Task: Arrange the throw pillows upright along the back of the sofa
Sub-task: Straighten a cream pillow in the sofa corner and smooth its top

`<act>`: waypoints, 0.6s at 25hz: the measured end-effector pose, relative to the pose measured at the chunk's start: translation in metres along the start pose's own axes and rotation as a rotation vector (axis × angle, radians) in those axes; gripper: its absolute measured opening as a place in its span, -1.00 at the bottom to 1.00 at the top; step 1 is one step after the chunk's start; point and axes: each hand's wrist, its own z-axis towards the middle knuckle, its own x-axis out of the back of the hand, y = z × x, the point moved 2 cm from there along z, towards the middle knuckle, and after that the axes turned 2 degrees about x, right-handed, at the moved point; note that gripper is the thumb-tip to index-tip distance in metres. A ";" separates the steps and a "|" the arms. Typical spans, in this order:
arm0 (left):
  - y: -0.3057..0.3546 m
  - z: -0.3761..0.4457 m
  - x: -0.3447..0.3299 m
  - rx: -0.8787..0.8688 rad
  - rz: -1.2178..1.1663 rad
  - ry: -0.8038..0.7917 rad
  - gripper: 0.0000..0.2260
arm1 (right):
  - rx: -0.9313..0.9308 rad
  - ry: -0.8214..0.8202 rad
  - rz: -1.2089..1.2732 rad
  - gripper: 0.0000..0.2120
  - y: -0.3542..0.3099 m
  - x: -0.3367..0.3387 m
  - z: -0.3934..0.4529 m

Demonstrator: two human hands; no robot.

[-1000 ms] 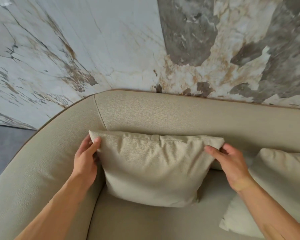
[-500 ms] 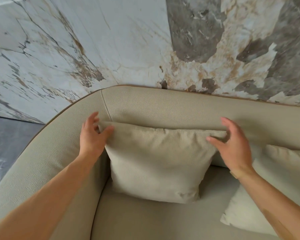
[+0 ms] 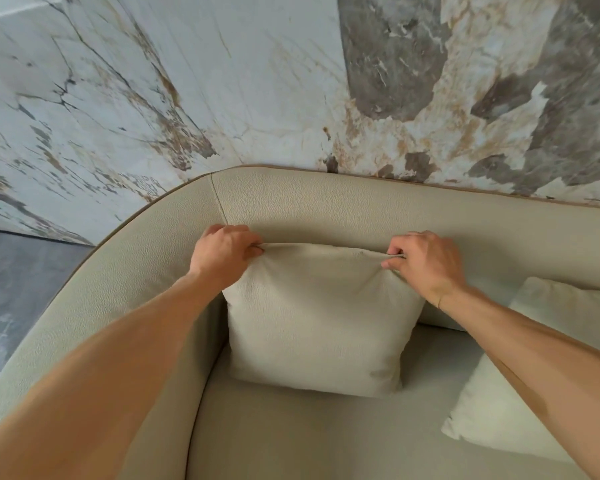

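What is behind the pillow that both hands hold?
Behind the pillow stands the sofa back, then the marble wall. The part directly behind it is hidden.

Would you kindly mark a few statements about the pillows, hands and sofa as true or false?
1. Both hands pinch the top corners of the middle pillow. True: left hand, right hand.
2. That pillow lies flat on the seat. False: it stands upright against the sofa back.
3. A second pillow sits to the right. True.
4. The right hand holds the second pillow. False: it grips the middle pillow's corner.
5. The wall behind is plain painted. False: it is veined, marble-like.
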 end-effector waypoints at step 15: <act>-0.004 -0.055 0.016 -0.044 0.253 -0.323 -0.37 | -0.142 -0.138 -0.267 -0.59 -0.034 0.003 -0.068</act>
